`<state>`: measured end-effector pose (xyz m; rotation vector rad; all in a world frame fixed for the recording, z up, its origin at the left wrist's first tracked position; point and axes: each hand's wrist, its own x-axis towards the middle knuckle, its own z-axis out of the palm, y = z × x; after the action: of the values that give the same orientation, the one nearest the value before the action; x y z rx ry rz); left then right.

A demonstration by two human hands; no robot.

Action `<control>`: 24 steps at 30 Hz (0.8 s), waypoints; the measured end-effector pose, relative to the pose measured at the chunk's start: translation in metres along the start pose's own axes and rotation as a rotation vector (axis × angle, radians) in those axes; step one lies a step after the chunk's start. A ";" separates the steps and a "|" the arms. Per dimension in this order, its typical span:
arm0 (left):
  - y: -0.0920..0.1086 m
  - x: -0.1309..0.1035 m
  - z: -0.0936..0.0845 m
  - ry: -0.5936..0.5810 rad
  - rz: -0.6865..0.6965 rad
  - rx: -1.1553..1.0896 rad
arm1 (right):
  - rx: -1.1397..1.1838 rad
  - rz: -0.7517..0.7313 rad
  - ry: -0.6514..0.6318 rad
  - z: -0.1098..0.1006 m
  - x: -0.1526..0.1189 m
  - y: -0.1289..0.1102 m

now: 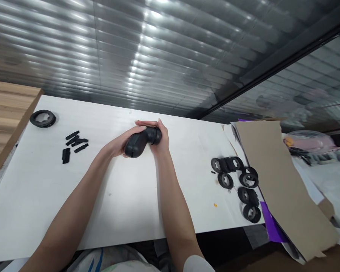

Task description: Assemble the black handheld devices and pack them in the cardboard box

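Observation:
Over the middle of the white table, both hands hold one black plastic part [138,145] with a thick rounded body and a narrower ringed end. My left hand [124,141] is wrapped round the rounded body, its thumb along the top. Around the ringed end curls my right hand [161,138], fingers reaching over the far side. The palms hide part of the piece, and its exact kind does not show. Nearest on the left lie several small flat black pieces [77,141], with a black ring [42,118] farther off at the table's left corner.
Several black rings [225,180] lie in a group at the right of the white table [130,204]. Brown cardboard [283,189] with purple sheets [272,224] covers the right edge. A ribbed metallic wall [116,56] rises behind; a wooden surface [11,113] borders the left.

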<state>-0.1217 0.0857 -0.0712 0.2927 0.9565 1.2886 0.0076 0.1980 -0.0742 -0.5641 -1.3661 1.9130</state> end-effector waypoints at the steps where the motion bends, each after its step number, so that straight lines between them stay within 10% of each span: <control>1: -0.001 0.000 0.000 0.002 0.032 0.026 | -0.004 0.009 -0.003 0.000 0.000 -0.001; 10: 0.004 -0.009 0.016 -0.103 0.212 0.299 | 0.047 0.111 -0.126 -0.004 -0.001 -0.012; 24: -0.004 0.007 0.015 -0.079 0.346 0.291 | -0.110 0.144 0.033 0.009 -0.003 -0.028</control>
<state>-0.1081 0.0960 -0.0678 0.7567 1.0567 1.4357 0.0120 0.1954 -0.0448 -0.7631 -1.4499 1.9409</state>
